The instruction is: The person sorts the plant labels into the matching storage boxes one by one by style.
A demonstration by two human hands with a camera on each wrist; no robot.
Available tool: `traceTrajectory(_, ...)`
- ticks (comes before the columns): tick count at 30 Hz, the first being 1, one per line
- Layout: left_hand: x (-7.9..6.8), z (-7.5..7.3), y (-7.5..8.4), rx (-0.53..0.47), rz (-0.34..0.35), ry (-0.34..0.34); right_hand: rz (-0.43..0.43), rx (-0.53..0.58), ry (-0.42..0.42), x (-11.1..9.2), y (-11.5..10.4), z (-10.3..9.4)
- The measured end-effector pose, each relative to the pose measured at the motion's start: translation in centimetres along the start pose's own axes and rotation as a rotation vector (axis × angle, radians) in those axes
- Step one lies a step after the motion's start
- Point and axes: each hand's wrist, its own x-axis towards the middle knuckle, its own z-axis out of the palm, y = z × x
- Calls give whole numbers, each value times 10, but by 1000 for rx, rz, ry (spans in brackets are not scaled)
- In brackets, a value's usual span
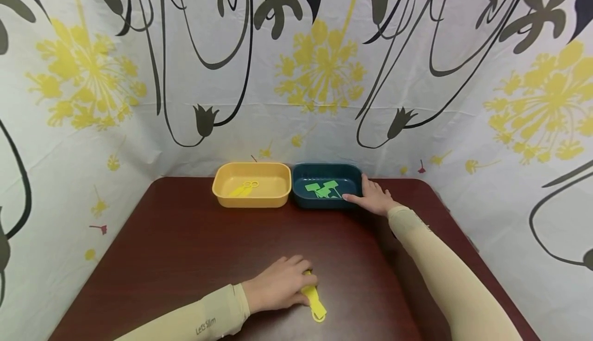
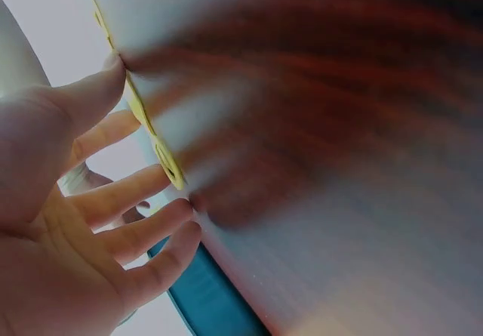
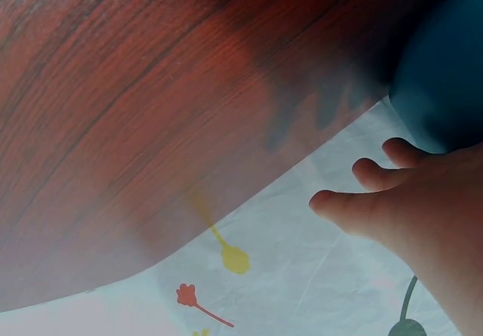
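Note:
On the table, my left hand [image 1: 281,284] pinches a flat yellow plastic piece [image 1: 313,297] with a ring at its near end. In the left wrist view that yellow piece [image 2: 136,103] appears nearly edge-on, the thumb and fingertips along it. At the back, my right hand [image 1: 374,197] holds the right end of a dark teal bin [image 1: 327,203], its thumb at the front rim. Several flat green pieces with square heads [image 1: 319,191] lie inside this bin. Fingers of the right hand [image 3: 400,200] show beside the teal wall in the right wrist view.
A yellow bin [image 1: 252,202] stands immediately left of the teal one, holding yellow pieces with ring ends [image 1: 243,190]. Both are at the back edge of the dark red wooden table [image 1: 208,248]. Patterned white cloth [image 1: 185,89] hangs behind and at both sides.

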Motion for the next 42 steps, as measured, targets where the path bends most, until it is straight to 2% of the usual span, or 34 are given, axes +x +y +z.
traceTrajectory(7,2,-4,1,-19,-10,-4,4,6,-2,0,-1,0)
traceTrajectory(15,2,-5,4,19,-19,42,9,16,10,-1,-2,2)
traceTrajectory(27,6,-4,2,-18,-38,54,2,10,-4,1,1,1)
traceTrajectory(32,6,-5,3,-85,-17,85,-1,11,0,1,2,2)
traceTrajectory(38,4,-8,6,-200,-11,65,-1,42,2,0,-1,0)
traceTrajectory(42,1,-11,5,-161,5,94,0,48,-4,1,0,0)
